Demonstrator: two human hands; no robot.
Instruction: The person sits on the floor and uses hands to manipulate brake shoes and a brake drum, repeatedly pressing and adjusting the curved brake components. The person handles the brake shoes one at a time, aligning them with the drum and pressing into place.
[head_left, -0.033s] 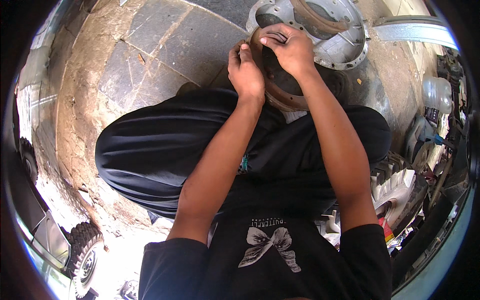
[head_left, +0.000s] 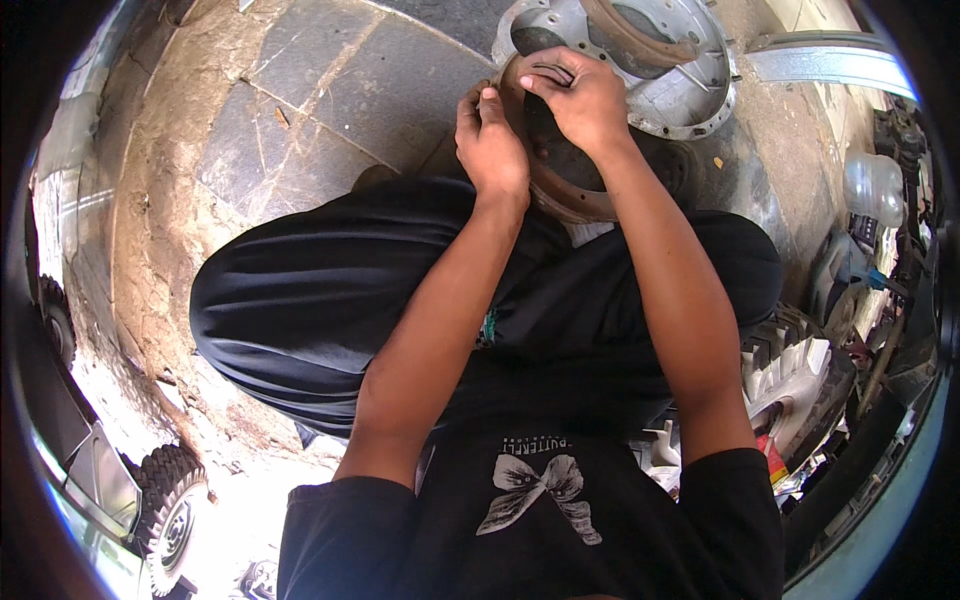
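A rusty brown curved brake shoe (head_left: 572, 200) stands in front of my folded legs, its arc bowing toward the left. My left hand (head_left: 493, 145) is closed at the shoe's outer left edge, thumb up, the other fingers partly hidden. Over the upper end of the shoe, my right hand (head_left: 585, 95) is pinched, thumb against the curled fingers. Something thin and dark shows at those fingers, too small to name. Just beyond, a second rusty brake shoe (head_left: 640, 35) lies on a round silver metal housing (head_left: 705, 125) with holes around its rim.
Dark stone tiles (head_left: 400, 90) cover the ground ahead and to the left. A clear plastic jug (head_left: 873, 190) and piled parts stand at the right. A ridged pale metal part (head_left: 795, 375) lies beside my right knee. At the lower left is a treaded wheel (head_left: 175, 525).
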